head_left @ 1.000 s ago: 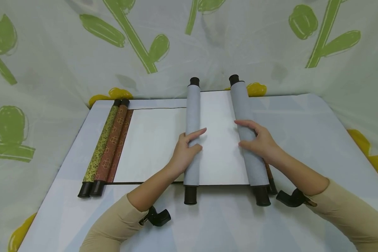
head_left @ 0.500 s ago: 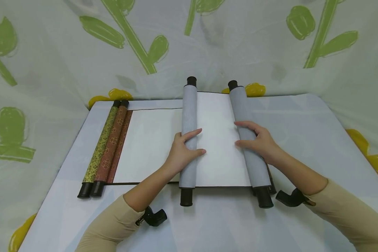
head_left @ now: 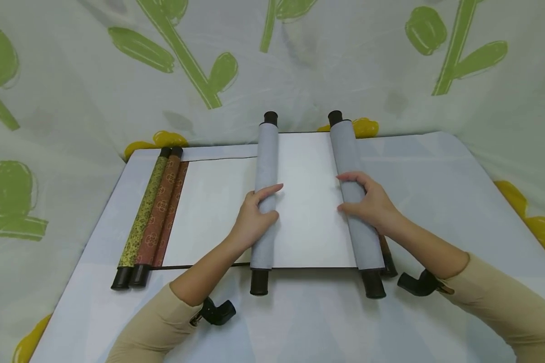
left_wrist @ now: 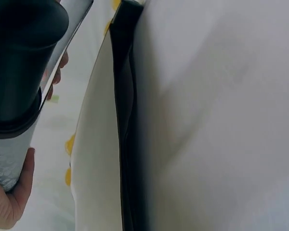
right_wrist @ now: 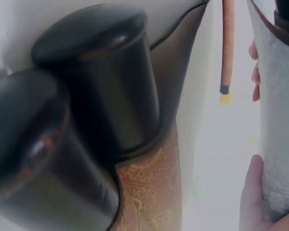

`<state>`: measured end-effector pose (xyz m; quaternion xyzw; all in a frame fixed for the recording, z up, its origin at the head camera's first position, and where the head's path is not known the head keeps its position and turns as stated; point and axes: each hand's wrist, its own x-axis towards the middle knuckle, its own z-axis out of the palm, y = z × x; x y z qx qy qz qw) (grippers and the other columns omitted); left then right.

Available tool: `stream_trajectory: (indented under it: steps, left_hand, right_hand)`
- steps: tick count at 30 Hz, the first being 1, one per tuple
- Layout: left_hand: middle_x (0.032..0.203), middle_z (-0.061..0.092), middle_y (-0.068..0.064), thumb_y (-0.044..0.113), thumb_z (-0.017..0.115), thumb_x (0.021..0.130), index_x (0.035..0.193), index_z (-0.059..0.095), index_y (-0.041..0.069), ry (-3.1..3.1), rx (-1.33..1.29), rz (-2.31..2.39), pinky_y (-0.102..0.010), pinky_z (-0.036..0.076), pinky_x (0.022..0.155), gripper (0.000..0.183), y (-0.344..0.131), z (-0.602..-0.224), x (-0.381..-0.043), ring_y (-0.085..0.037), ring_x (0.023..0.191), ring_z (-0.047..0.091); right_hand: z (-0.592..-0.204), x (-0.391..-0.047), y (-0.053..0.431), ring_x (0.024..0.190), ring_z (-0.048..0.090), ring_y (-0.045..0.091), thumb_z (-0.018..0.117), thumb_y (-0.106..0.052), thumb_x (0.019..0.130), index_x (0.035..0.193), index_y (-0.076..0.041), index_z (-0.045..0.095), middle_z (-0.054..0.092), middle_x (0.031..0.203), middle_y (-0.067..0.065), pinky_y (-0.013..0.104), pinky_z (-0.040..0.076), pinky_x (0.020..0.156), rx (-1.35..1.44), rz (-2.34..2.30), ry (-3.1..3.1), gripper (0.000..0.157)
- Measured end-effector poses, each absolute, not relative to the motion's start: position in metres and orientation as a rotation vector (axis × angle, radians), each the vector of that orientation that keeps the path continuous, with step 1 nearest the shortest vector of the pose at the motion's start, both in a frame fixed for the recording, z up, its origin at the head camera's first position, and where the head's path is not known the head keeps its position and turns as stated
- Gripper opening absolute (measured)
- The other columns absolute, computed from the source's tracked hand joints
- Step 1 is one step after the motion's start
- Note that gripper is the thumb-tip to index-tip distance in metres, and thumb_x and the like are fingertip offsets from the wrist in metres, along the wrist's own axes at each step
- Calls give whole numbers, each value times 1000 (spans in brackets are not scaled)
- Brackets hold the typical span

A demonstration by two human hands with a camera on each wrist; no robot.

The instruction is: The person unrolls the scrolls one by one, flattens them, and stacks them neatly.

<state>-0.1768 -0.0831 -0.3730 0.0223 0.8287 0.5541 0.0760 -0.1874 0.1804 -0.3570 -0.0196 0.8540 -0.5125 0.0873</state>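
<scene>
A hanging scroll with a grey backing lies partly unrolled, its white sheet [head_left: 309, 217] showing between two rollers. Around the left grey roller [head_left: 267, 151] my left hand [head_left: 251, 222] curls, thumb and forefinger on the right side. My right hand [head_left: 373, 204] grips the right grey roller [head_left: 345, 151], with thumb and finger reaching its left side. Black knobs cap both rollers. Fingers on grey rolled paper [left_wrist: 5, 163] also appear in the left wrist view. Beneath lies a second open scroll [head_left: 213, 201]; its right-hand reddish-brown roller [right_wrist: 147, 197] is mostly hidden under the grey one.
At the left, a yellow-green patterned rolled scroll [head_left: 144, 222] lies against a reddish-brown flowered roller [head_left: 159, 212] with black ends. A pale cloth [head_left: 436, 212] covers the table. Behind hangs a curtain [head_left: 345, 55] printed with green leaves. Black devices [head_left: 220, 311] sit at the wrists.
My left hand has moved left with the left grey roller, and the strip of white sheet between the rollers has widened. The right hand and its roller stay nearly in place.
</scene>
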Motion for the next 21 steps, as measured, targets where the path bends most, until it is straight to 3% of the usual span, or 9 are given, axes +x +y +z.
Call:
stream_trajectory:
  steps: [8,11,16,21]
  left_hand:
    - [131,30,-13,7,43,82,124,57,31,2421,52,1709,-39,36,82,50,-90,-372,-174,-29,111,36]
    - [131,30,-14,8,46,83,125,56,28,2430,35,1709,-40,35,84,47,-93,-373,-174,-28,114,35]
    - [129,34,-11,21,67,80,125,56,31,2474,-3,1661,-44,39,86,48,-94,-373,-176,-28,118,37]
    - [127,35,-9,24,75,73,121,57,35,2520,27,1618,-45,39,86,52,-98,-371,-178,-27,115,39]
  right_hand:
    - [-349,-189,186,127,25,30,47,0,83,138,-20,39,22,149,9,49,26,95,-131,-1519,2487,60]
    - [-350,-191,188,130,23,29,45,-3,84,139,-21,39,21,150,9,50,26,95,-128,-1485,2476,58]
    - [-351,-191,187,130,25,32,64,-13,81,136,-21,43,26,148,10,54,26,97,-58,-1432,2526,60]
    - [-349,-190,189,129,27,34,81,-32,66,136,-22,42,28,146,12,55,28,98,-70,-1370,2578,81]
